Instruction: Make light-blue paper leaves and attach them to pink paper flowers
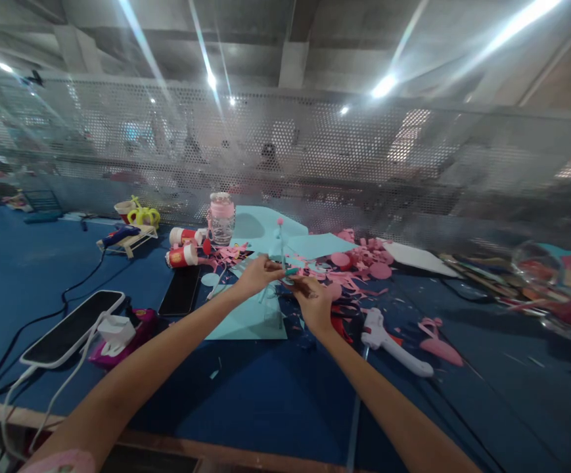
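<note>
Above the middle of the blue worktop (265, 407), both hands meet on a thin teal stick (282, 253) that stands nearly upright and carries a small pink ball at its top. Left hand (257, 274) has its grip pinched on the stick's lower part, fingers pressed together around it. Right hand (313, 303) is curled with its fingertips at the stick's base; whether its grip truly closes on the stick I cannot tell. Under the hands lies a pale teal paper sheet (250, 322), with pink paper scraps (359, 266) scattered just beyond. A white glue gun (393, 345) lies near the right wrist. Farther left sit a glass jar (221, 220), two red-and-white tubes (184, 246) and a dark phone (71, 327) on a cable.
</note>
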Demonstrator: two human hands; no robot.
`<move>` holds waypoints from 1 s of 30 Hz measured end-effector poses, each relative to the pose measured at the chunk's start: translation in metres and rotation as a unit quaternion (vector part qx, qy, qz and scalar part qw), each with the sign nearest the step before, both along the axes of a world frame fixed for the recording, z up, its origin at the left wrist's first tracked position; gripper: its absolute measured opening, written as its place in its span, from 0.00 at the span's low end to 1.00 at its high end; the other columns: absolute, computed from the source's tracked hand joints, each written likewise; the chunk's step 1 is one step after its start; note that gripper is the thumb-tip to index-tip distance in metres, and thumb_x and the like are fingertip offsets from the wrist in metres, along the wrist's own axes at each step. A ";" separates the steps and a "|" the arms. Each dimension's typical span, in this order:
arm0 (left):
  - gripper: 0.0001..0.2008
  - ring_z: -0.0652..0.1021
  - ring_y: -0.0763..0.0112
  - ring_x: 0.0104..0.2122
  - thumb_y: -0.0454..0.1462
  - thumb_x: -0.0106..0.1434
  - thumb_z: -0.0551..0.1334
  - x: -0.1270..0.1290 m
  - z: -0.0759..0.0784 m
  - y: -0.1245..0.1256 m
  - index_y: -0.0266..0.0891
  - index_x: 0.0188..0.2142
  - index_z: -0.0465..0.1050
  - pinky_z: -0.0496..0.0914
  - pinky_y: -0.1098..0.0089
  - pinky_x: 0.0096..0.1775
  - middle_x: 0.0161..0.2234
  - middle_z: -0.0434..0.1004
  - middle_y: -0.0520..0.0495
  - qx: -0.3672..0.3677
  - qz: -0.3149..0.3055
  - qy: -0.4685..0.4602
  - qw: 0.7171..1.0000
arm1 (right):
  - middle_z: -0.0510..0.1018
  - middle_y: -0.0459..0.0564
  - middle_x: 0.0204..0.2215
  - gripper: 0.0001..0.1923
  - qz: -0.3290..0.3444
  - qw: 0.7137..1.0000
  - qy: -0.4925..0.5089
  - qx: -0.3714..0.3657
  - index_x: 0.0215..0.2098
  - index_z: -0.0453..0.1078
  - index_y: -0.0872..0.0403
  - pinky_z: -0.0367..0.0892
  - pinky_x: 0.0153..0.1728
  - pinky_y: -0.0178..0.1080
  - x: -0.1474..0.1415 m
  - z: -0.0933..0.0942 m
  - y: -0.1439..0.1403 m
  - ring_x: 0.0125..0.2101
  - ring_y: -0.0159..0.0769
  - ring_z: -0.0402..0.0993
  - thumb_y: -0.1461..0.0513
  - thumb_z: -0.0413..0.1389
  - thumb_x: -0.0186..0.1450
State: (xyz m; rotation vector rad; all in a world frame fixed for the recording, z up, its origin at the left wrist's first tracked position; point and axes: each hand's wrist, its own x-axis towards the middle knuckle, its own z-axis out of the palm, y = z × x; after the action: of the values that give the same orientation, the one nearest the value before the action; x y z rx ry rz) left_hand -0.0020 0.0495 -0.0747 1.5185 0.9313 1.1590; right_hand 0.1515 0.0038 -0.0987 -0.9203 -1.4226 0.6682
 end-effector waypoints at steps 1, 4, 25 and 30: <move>0.19 0.76 0.63 0.37 0.40 0.45 0.68 0.001 0.000 -0.001 0.33 0.34 0.68 0.69 0.65 0.40 0.34 0.78 0.42 0.009 0.004 0.002 1.000 | 0.76 0.48 0.32 0.07 -0.002 1.000 0.003 -0.001 0.31 0.72 0.52 0.69 0.42 0.43 0.000 0.000 -0.001 0.35 0.37 0.73 0.63 0.58 0.51; 0.20 0.77 0.63 0.37 0.40 0.45 0.68 0.004 0.000 -0.007 0.33 0.37 0.69 0.69 0.65 0.40 0.35 0.77 0.41 0.026 0.009 0.019 0.999 | 0.76 0.48 0.32 0.07 -0.012 1.000 0.003 -0.007 0.32 0.72 0.52 0.69 0.41 0.42 0.001 -0.001 0.000 0.34 0.37 0.73 0.63 0.57 0.52; 0.08 0.73 0.73 0.27 0.35 0.52 0.62 0.003 -0.003 -0.020 0.33 0.32 0.74 0.64 0.75 0.31 0.25 0.75 0.50 0.143 0.018 0.210 0.967 | 0.79 0.50 0.29 0.06 -0.044 0.998 -0.039 0.017 0.28 0.74 0.54 0.70 0.34 0.43 0.009 -0.013 0.007 0.30 0.39 0.75 0.61 0.56 0.52; 0.06 0.68 0.77 0.21 0.32 0.56 0.58 -0.007 0.000 -0.017 0.33 0.27 0.74 0.59 0.77 0.25 0.19 0.71 0.52 0.213 0.035 0.335 0.917 | 0.78 0.48 0.22 0.08 -0.035 0.999 -0.027 -0.015 0.26 0.73 0.55 0.71 0.28 0.41 0.004 -0.011 0.004 0.24 0.38 0.74 0.58 0.60 0.50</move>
State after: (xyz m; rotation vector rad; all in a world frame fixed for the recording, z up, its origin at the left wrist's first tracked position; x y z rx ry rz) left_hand -0.0091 0.0329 -0.0745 2.3375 1.2361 0.9286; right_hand 0.1552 0.0079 -0.1100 -1.0145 -1.4245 0.6181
